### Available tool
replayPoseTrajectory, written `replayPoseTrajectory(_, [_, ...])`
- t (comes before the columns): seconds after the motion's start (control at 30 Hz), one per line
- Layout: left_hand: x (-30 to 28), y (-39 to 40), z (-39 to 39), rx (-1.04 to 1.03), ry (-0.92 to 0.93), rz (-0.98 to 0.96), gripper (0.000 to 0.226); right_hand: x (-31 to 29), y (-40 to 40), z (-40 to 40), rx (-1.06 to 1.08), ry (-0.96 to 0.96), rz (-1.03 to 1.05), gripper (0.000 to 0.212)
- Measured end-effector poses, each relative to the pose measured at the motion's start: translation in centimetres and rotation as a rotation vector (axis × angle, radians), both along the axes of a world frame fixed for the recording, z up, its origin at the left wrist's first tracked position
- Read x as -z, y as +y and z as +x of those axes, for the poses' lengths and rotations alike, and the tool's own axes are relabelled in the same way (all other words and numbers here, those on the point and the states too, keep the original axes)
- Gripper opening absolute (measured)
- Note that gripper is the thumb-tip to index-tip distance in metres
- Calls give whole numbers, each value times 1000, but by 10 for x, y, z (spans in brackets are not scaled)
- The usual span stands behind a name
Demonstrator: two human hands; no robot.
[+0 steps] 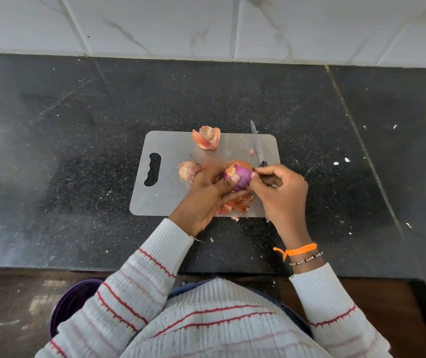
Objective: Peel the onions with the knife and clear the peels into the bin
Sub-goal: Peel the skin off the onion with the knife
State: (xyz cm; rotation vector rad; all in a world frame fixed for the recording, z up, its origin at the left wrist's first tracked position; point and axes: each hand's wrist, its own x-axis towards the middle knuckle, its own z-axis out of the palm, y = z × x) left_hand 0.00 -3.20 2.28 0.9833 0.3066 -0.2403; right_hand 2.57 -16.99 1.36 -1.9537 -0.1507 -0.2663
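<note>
Your left hand (206, 195) grips the half-peeled onion (239, 177) above the board (165, 197); your right hand (281, 192) pinches its skin. The knife (257, 144) lies just beside those fingers: a slip risks a cut. Peels (206, 138) could scatter.

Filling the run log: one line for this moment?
left hand holds red onion | right hand pinches its skin | knife on cutting board

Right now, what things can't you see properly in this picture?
- Knife handle: head view, hidden behind the right hand.
- Purple bin: mostly covered by the left sleeve; contents unseen.
- Held onion: underside hidden by the left hand.
- Peels under the hands: number unclear.
</note>
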Motion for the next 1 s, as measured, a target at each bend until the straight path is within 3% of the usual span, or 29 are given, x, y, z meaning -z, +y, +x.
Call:
replayPoseTrajectory(0.13, [-1,-2,0,19,-15,28,40,2,-4,3,17,-17,-3,14])
replayPoseTrajectory(0.33, [0,0,3,-30,-10,32,41,1,-2,-2,-22,107,192,9])
replayPoseTrajectory(0.63, [-3,1,-1,13,31,-15,37,11,-2,3,-42,-12,-1,4])
replayPoseTrajectory(1.0, [1,4,2,48,79,-161,27,31,-11,11,22,9,-208,6])
